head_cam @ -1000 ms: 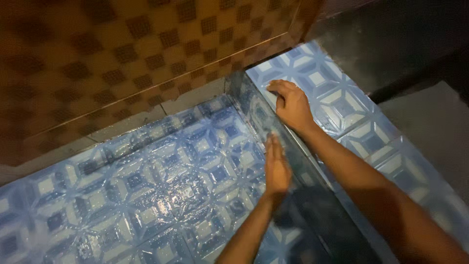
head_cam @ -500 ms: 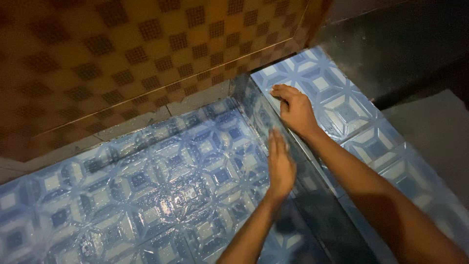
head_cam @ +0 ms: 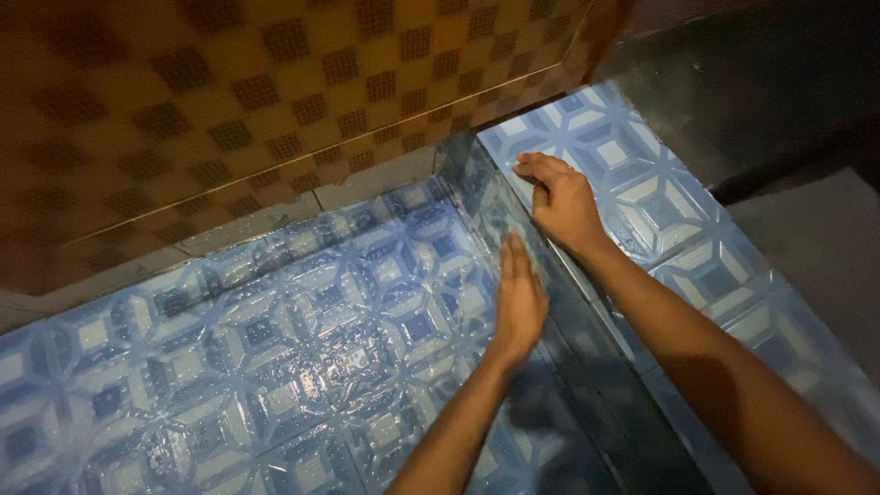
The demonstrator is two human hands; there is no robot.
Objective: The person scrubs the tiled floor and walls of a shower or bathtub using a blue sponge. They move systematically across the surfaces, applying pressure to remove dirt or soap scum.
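Reaching in from the near edge, your left hand (head_cam: 519, 301) lies flat, fingers together, against the upright blue tile (head_cam: 513, 240) of the step, holding nothing. That tile runs long from near right to far left. Just beyond, your right hand (head_cam: 561, 202) rests open on the ledge (head_cam: 660, 197) above, fingers over its edge, nearer the brown wall (head_cam: 275, 101).

My left hand (head_cam: 519, 298) covers part of the upright tile (head_cam: 513, 240) at the step's front edge, so I cannot tell how its face lies there. My right hand (head_cam: 561, 203) hides the step's top edge beneath it. Both forearms run out at the bottom edge. The dark floor (head_cam: 761, 82) beyond is too dim to read.
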